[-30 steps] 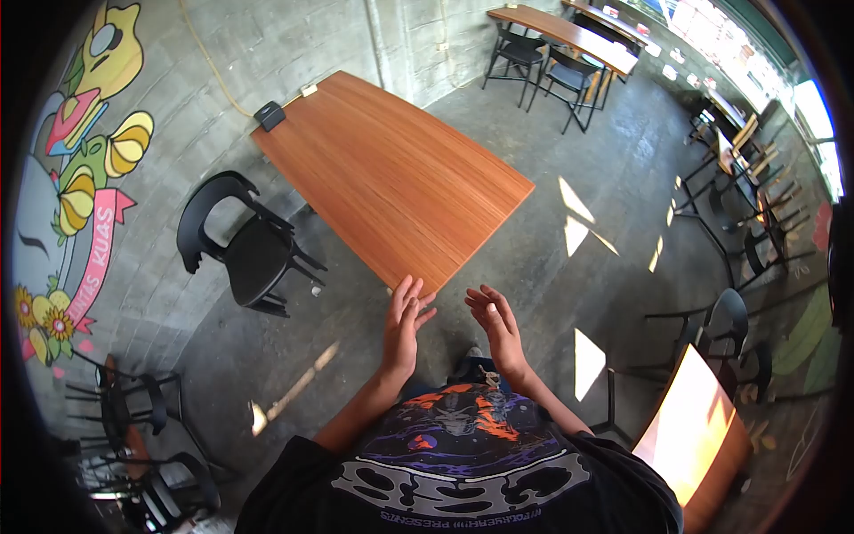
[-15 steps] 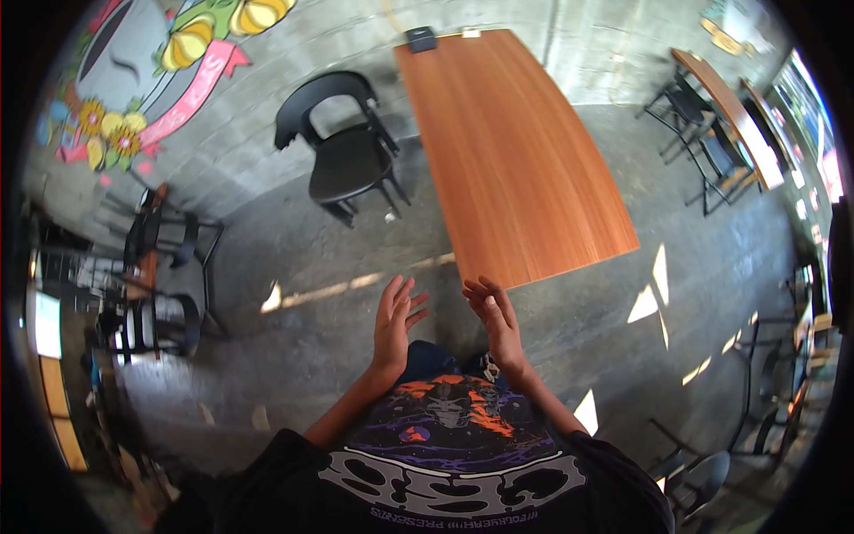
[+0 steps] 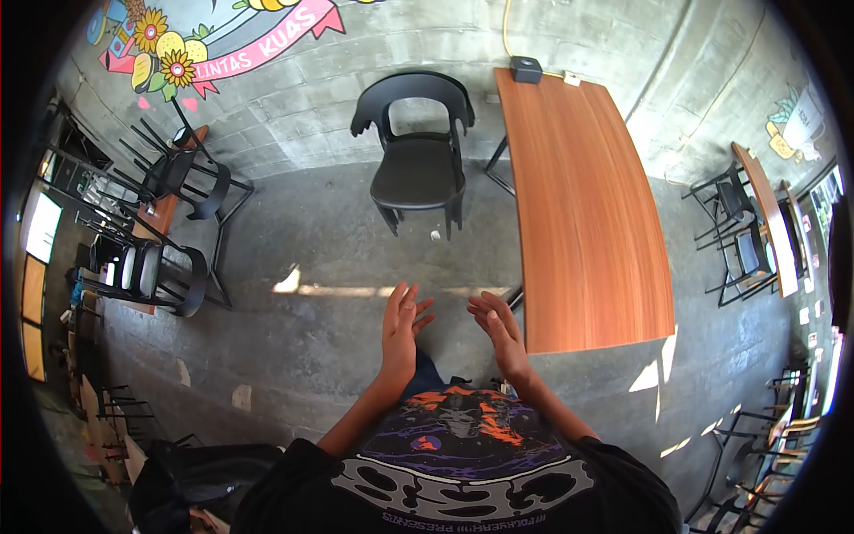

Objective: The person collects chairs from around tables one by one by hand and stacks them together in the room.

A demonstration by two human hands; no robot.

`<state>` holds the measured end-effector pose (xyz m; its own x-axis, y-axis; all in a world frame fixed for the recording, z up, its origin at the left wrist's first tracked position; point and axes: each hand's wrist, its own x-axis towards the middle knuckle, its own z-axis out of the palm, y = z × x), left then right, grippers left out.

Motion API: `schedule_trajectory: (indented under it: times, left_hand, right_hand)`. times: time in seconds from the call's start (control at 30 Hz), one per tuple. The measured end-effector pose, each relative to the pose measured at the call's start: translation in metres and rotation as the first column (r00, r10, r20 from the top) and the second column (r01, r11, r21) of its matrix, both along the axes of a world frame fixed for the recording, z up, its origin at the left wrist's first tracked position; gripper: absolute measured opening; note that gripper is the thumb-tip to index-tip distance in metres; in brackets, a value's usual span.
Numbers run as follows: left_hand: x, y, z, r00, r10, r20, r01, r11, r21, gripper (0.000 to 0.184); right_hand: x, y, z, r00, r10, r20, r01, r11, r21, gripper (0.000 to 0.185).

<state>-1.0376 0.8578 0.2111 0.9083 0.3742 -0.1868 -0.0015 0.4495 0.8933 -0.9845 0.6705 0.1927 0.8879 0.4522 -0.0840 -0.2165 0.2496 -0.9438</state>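
Observation:
My left hand [image 3: 401, 331] is held up in front of my body, fingers apart, with nothing in it. Facing it across a gap is my right hand [image 3: 500, 334], also open and holding nothing. A long wooden table [image 3: 592, 214] stands just beyond and to the right of my right hand, which looks close to its near left corner but apart from it. Ahead of my hands, a black armchair [image 3: 418, 169] stands on the concrete floor near the wall. A small white scrap [image 3: 435, 236] lies on the floor before the chair.
On the table's far end sit a small black box [image 3: 526, 69] and a white socket [image 3: 571, 78] on a yellow cable. Chairs are stacked on a table [image 3: 160, 214] at left. More chairs [image 3: 734, 200] stand by a table at right. A black bag-like item [image 3: 200, 476] lies behind left.
The view has turned left and tilted up, so the table and chair appear farther right and lower. My hands stay raised, open and facing each other.

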Motion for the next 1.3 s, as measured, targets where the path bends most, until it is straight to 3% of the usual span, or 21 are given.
schedule_trajectory:
  times: [0.2, 0.43, 0.6, 0.77, 0.83, 0.97, 1.03, 1.07, 1.13, 1.17, 1.23, 1.27, 1.3]
  left_hand:
    - [0.047, 0.122, 0.002, 0.996, -0.029, 0.080, 0.022, 0.997, 0.079, 0.052]
    - [0.080, 0.230, 0.000, 1.000, -0.009, 0.029, 0.007, 0.998, 0.068, 0.053]
    - [0.116, 0.267, -0.005, 1.000, 0.031, 0.002, -0.031, 0.998, 0.063, 0.053]
    - [0.157, 0.292, -0.001, 0.996, 0.082, -0.015, -0.081, 0.996, 0.046, 0.053]
    - [0.185, 0.307, 0.002, 0.997, 0.054, -0.055, -0.047, 0.993, 0.112, 0.053]
    - [0.262, 0.350, -0.008, 0.999, -0.022, -0.035, 0.029, 0.978, 0.206, 0.051]
    - [0.311, 0.375, -0.011, 0.981, -0.100, -0.169, 0.149, 0.939, 0.309, 0.054]
    - [0.340, 0.391, -0.018, 0.979, -0.111, -0.172, 0.163, 0.932, 0.324, 0.054]
    - [0.393, 0.424, -0.049, 0.913, -0.203, -0.354, 0.253, 0.962, 0.100, 0.055]
    - [0.417, 0.439, -0.062, 0.905, -0.211, -0.370, 0.266, 0.959, 0.102, 0.055]
    - [0.476, 0.465, -0.088, 0.819, -0.198, -0.538, 0.296, 0.950, 0.102, 0.055]
    - [0.502, 0.476, -0.102, 0.811, -0.214, -0.544, 0.315, 0.944, 0.099, 0.055]
    - [0.526, 0.488, -0.117, 0.796, -0.164, -0.582, 0.329, 0.925, 0.189, 0.054]
  right_hand:
    - [0.043, 0.116, 0.000, 1.000, 0.019, -0.023, -0.020, 0.999, -0.033, 0.047]
    - [0.085, 0.210, 0.015, 1.000, 0.000, 0.020, 0.000, 1.000, -0.022, 0.046]
    - [0.123, 0.229, -0.004, 0.995, -0.048, -0.088, 0.045, 0.998, -0.043, 0.047]
    - [0.199, 0.236, -0.020, 0.990, -0.121, -0.069, 0.110, 0.984, -0.140, 0.045]
    - [0.243, 0.238, -0.024, 0.976, -0.216, 0.017, 0.215, 0.954, -0.210, 0.046]
    - [0.340, 0.238, -0.042, 0.937, -0.349, 0.028, 0.350, 0.931, -0.102, 0.046]
    - [0.406, 0.231, -0.085, 0.881, -0.410, 0.237, 0.464, 0.845, -0.265, 0.050]
    - [0.440, 0.225, -0.104, 0.875, -0.426, 0.229, 0.476, 0.843, -0.252, 0.050]
    - [0.499, 0.214, -0.141, 0.872, -0.465, 0.155, 0.471, 0.711, -0.522, 0.058]
    - [0.522, 0.212, -0.155, 0.869, -0.476, 0.137, 0.471, 0.708, -0.525, 0.058]
    - [0.570, 0.206, -0.177, 0.852, -0.511, 0.115, 0.435, 0.569, -0.698, 0.067]
    - [0.590, 0.205, -0.190, 0.850, -0.518, 0.097, 0.413, 0.541, -0.733, 0.071]
    - [0.607, 0.204, -0.196, 0.840, -0.535, 0.088, 0.417, 0.533, -0.736, 0.071]
